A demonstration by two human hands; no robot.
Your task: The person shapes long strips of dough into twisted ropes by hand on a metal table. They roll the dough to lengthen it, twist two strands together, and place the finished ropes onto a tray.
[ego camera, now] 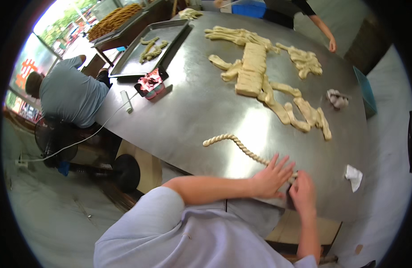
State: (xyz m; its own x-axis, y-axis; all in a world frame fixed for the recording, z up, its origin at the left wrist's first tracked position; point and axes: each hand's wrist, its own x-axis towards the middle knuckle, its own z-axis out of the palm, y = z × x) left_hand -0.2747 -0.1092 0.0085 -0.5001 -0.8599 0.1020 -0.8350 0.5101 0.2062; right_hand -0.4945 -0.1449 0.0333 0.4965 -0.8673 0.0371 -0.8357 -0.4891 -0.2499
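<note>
A twisted rope of dough (241, 144) curves over the metal table (192, 110) in front of me. My left hand (273, 176) lies with spread fingers over its near part, palm down. At the rope's right end my right hand (302, 191) has its fingers curled round the dough. Beyond both hands, slabs of dough (251, 68) sit side by side, with loose dough strips (276, 107) around them. Another heap of dough pieces (304, 60) rests farther right.
At the back left stand a metal tray (125, 63) with twisted dough and a tray of browned twists (114, 21). A pink container (152, 83), a white cloth (353, 177) and a seated person (70, 90) are near the edges. Another person's arm (321, 28) shows at the back.
</note>
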